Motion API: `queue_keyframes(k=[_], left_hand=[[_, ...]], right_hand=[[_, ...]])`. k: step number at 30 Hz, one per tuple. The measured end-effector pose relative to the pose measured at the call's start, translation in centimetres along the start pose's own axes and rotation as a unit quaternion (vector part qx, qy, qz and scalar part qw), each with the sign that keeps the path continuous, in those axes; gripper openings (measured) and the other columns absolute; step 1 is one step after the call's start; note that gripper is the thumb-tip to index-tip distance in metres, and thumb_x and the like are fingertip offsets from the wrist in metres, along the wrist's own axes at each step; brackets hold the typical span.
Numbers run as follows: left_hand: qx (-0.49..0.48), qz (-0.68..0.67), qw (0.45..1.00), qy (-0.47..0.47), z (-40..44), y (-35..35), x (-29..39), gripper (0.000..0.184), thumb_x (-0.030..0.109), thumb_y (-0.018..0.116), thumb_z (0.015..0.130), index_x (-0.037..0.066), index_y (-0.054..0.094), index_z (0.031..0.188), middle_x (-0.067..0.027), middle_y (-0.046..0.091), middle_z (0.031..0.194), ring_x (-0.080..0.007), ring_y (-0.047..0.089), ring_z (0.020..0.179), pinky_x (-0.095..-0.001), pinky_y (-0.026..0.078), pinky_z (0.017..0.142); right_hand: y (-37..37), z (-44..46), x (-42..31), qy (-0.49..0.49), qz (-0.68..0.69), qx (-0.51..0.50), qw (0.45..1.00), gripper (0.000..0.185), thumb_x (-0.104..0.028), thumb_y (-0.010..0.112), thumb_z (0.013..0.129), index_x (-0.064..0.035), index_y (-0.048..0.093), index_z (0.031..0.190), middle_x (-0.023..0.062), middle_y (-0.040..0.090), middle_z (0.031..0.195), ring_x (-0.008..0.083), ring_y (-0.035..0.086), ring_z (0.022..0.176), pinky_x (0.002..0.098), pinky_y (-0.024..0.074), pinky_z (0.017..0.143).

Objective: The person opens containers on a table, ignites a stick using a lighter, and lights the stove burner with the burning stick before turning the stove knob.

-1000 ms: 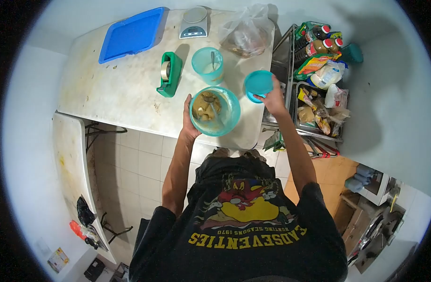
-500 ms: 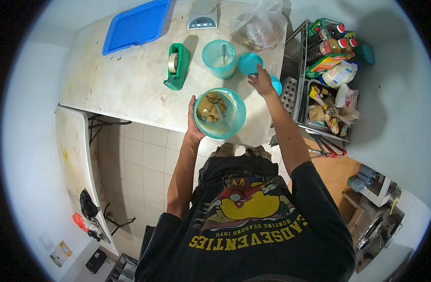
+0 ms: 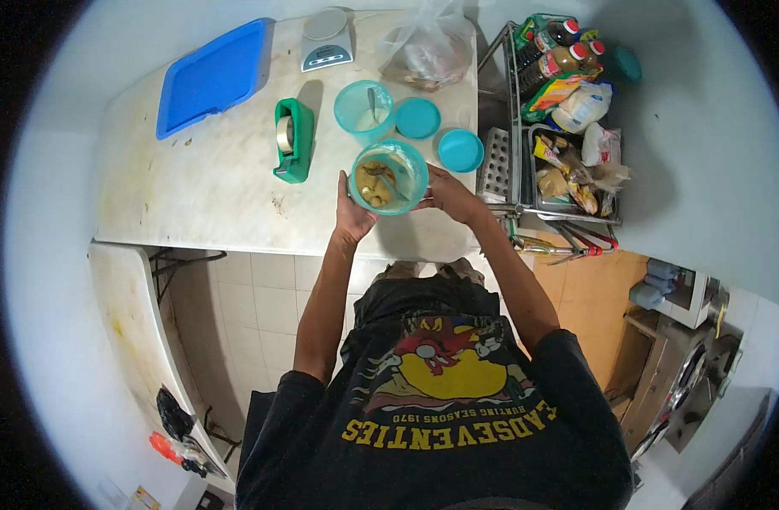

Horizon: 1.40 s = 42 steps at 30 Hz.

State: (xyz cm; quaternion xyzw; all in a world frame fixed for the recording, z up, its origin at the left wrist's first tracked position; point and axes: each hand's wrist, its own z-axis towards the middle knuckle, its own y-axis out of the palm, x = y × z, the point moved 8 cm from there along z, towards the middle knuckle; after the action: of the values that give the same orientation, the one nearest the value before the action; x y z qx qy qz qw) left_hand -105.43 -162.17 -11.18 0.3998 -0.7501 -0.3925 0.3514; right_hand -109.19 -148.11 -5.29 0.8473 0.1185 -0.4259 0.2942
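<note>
Tub of brown paste is over the bench, near its front edge, the left hand and right hand grasping opposite sides. Its plastic looks light, stiff, perhaps slippery; those walls suit holding. A spoon leans inside; a second tub and two lids crowd beyond.

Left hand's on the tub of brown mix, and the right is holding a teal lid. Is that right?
Not quite: the head view shows the right hand on the tub too, while the teal lids lie on the table. The left hand is on the tub of brown mix, as you say.
</note>
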Motion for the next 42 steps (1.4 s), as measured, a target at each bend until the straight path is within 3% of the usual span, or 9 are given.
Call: queue_keyframes(k=[3,5,7,12,18,28,30,34,42], left_hand=[[0.050,0.124,0.991,0.027,1.7,-2.5,0.8,0.073,0.065,0.027,0.093,0.011,0.035,0.141,-0.0102,0.039,0.143,-0.0282,0.039,0.130,-0.0490,0.036,0.105],[0.076,0.300,0.950,0.044,1.7,-4.4,1.8,0.069,0.063,0.029,0.094,0.013,0.036,0.141,-0.0087,0.039,0.143,-0.0280,0.038,0.130,-0.0521,0.034,0.104],[0.092,0.371,0.922,0.051,1.9,-5.8,2.4,0.065,0.060,0.032,0.095,0.015,0.036,0.142,-0.0076,0.039,0.143,-0.0278,0.037,0.131,-0.0545,0.034,0.103],[0.109,0.344,0.932,0.019,2.2,-6.8,3.3,0.064,0.056,0.037,0.096,0.014,0.032,0.143,-0.0071,0.038,0.143,-0.0281,0.036,0.132,-0.0565,0.035,0.101],[0.188,0.290,0.935,0.076,0.2,-5.5,5.4,0.066,0.054,0.034,0.097,0.009,0.027,0.144,-0.0078,0.030,0.148,-0.0282,0.031,0.135,-0.0592,0.034,0.102],[0.206,0.222,0.945,0.126,-0.1,-6.7,5.4,0.056,0.043,0.032,0.099,0.025,0.012,0.149,-0.0043,0.024,0.151,-0.0284,0.029,0.136,-0.0556,0.033,0.105],[0.223,0.177,0.947,0.146,-0.6,-8.2,4.8,0.062,0.048,0.035,0.097,0.023,0.011,0.149,-0.0076,0.022,0.151,-0.0297,0.026,0.137,-0.0526,0.030,0.107],[0.300,0.129,0.930,0.167,-2.3,-9.5,1.7,0.064,0.048,0.039,0.096,0.013,0.021,0.147,-0.0125,0.028,0.149,-0.0325,0.027,0.137,-0.0462,0.024,0.112],[0.309,0.089,0.943,0.090,-0.3,-4.8,-5.9,0.052,0.033,0.047,0.095,0.011,0.033,0.141,-0.0126,0.043,0.137,-0.0282,0.045,0.123,-0.0423,0.037,0.107]], right_hand=[[-0.4,0.5,1.7,0.001,0.046,0.023,0.999,0.060,-0.040,0.039,0.100,-0.0091,0.022,0.148,0.0126,0.041,0.140,0.0209,0.061,0.092,0.0346,0.0551,0.081],[-0.5,0.6,2.0,0.003,0.038,0.048,0.998,0.058,-0.040,0.037,0.100,-0.0118,0.023,0.148,0.0126,0.040,0.140,0.0223,0.061,0.093,0.0362,0.0546,0.083],[0.2,0.4,1.5,0.020,0.003,0.058,0.998,0.055,-0.039,0.035,0.101,-0.0106,0.023,0.147,0.0115,0.043,0.136,0.0239,0.060,0.098,0.0374,0.0540,0.085],[-0.4,2.8,4.1,0.016,-0.003,0.048,0.999,0.059,-0.048,0.032,0.099,-0.0157,0.023,0.148,0.0121,0.034,0.145,0.0251,0.061,0.095,0.0377,0.0535,0.084],[-0.2,4.5,4.6,0.037,-0.014,0.077,0.996,0.064,-0.053,0.033,0.097,-0.0150,0.025,0.148,0.0124,0.032,0.147,0.0261,0.063,0.097,0.0381,0.0530,0.084],[-0.1,3.1,2.6,0.023,-0.027,0.076,0.997,0.062,-0.048,0.043,0.097,-0.0113,0.032,0.145,0.0092,0.044,0.138,0.0235,0.063,0.101,0.0338,0.0510,0.084],[-2.1,1.8,2.5,0.016,-0.011,0.092,0.996,0.060,-0.047,0.046,0.096,-0.0111,0.036,0.143,0.0105,0.043,0.140,0.0232,0.063,0.100,0.0336,0.0503,0.085],[-6.8,-2.3,-0.3,-0.025,0.003,0.140,0.990,0.058,-0.046,0.047,0.096,-0.0108,0.037,0.142,0.0125,0.046,0.137,0.0222,0.063,0.099,0.0352,0.0504,0.087],[-15.5,-10.1,-4.8,-0.092,0.063,0.231,0.967,0.050,-0.039,0.042,0.099,-0.0089,0.040,0.140,0.0121,0.052,0.131,0.0223,0.064,0.098,0.0341,0.0501,0.086]])
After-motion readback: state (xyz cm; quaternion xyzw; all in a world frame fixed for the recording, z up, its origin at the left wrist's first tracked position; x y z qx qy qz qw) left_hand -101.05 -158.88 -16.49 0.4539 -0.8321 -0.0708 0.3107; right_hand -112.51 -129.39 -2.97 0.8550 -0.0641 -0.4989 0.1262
